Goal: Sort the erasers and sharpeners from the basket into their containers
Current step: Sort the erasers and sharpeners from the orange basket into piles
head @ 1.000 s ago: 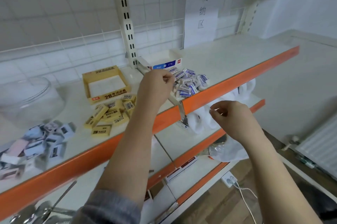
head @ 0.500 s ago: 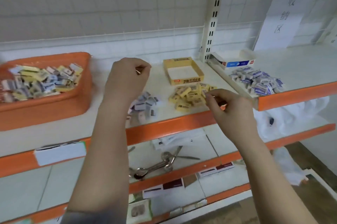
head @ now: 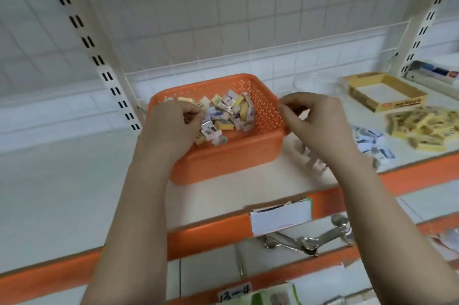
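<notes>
An orange perforated basket [head: 223, 158] stands on the white shelf, holding a mixed heap of small erasers and sharpeners [head: 231, 110]. My left hand [head: 171, 128] reaches into the basket from its left side. Its fingertips curl down onto the heap, and the palm hides whether they hold a piece. My right hand [head: 318, 120] hovers over the basket's right rim, thumb and fingers curved with a gap between them and nothing in it. To the right lie an open yellow box [head: 387, 96], a pile of yellow erasers [head: 427, 128] and a pile of white-and-blue pieces [head: 370, 140].
A blue-and-white box [head: 437, 72] sits past the shelf upright at the far right. The orange shelf edge [head: 213, 232] carries a white label [head: 280, 217]. Metal tools [head: 308, 240] lie on the shelf below. White shelf surface [head: 62, 180] stretches left of the basket.
The view has swung left from the sorted piles to the basket. Both hands moved left with it: the left now dips into the basket, the right is at its rim.
</notes>
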